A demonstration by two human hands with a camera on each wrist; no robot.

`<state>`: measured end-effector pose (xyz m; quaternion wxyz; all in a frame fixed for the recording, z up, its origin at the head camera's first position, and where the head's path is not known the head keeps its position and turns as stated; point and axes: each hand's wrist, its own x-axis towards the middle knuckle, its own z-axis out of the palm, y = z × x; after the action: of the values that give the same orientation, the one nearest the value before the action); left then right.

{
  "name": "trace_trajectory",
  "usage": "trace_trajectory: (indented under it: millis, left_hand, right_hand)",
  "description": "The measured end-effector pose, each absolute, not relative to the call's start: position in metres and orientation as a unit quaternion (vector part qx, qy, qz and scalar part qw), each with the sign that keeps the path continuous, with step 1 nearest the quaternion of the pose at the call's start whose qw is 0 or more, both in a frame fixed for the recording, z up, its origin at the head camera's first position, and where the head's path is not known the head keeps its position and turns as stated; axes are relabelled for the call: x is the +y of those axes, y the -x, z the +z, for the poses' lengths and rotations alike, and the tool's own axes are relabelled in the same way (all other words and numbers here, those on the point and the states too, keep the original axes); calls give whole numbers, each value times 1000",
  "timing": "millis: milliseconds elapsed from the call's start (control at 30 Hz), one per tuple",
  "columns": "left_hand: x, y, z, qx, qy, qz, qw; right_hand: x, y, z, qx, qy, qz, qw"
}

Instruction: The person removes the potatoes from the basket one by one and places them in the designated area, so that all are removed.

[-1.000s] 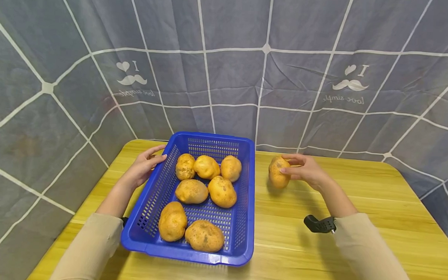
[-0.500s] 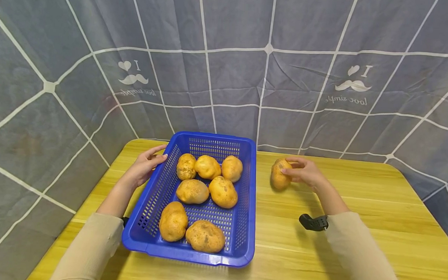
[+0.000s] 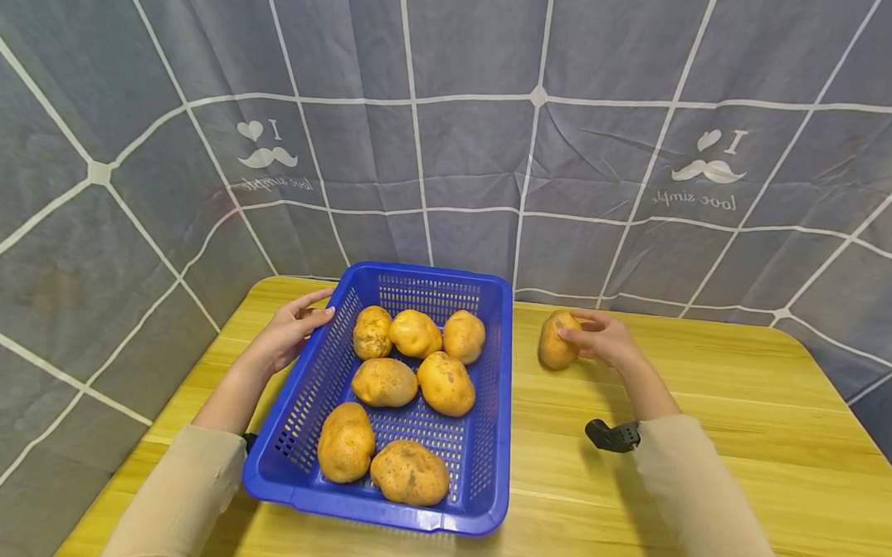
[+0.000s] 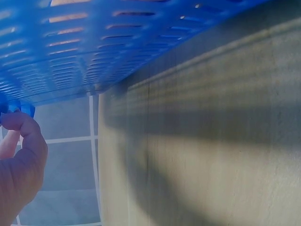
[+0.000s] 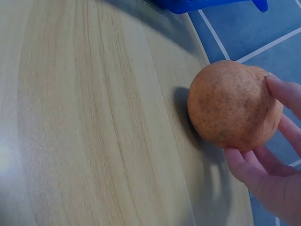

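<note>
A blue plastic basket (image 3: 496,397) with slotted walls holds several potatoes; one potato (image 3: 410,472) lies near its front wall. At the basket's left rim is my left hand (image 3: 287,334), its thumb over the rim and its fingers at the outer side. The left wrist view shows this hand (image 4: 23,160) bent around the rim's edge. To the right of the basket, my right hand (image 3: 609,342) pinches a single potato (image 3: 554,341) between thumb and fingers. In the right wrist view that potato (image 5: 230,106) appears close over the table, its shadow beside it.
The wooden table (image 3: 675,504) runs to a grey cloth (image 3: 467,146) with white lines, which hangs behind it and along the left side. A black strap piece (image 3: 611,436) juts from the right sleeve (image 3: 694,489) above the tabletop.
My right wrist and forearm have swung leftward, while the pinched potato has shifted only slightly. My left hand stays at the basket's rim, and the potatoes inside lie as before.
</note>
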<state>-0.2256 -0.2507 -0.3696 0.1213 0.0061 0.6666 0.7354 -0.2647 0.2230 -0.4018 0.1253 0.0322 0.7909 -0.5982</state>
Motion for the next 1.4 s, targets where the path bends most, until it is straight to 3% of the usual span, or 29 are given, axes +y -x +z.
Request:
trace_trajectory:
  millis: [767, 1400]
  left_hand:
    - [-250, 226, -371, 660, 0, 742, 121]
    - [-249, 225, -368, 659, -5, 743, 119]
  right_hand:
    - [198, 282, -418, 748, -82, -659, 8]
    - [192, 283, -417, 785, -60, -616, 14]
